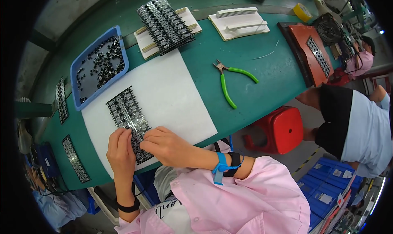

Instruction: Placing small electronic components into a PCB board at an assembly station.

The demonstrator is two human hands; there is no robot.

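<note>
Black circuit-board panel, on white sheet; left grip, right grip at near end, fingers curled, cannot tell whether holding anything.

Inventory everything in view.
Table: 1, green, centre
Sheet: 1, white, on table
Panel: 1, black, on sheet
Tray: 1, blue, upper left
Small parts: many, black, in tray
Boards: 2, white, far side
Panel stack: 1, black, on board
Pliers: 1, green, centre
Tape: 1, yellow, upper right
Plate: 1, reddish, right end
Other panels: 3+, dark, table's ends
Stool: 1+, red, right
Crates: several, blue, lower right
Co-workers: 3+, blue/pink clothes, edges
Left hand, right hand: 2, bare, at panel
</note>
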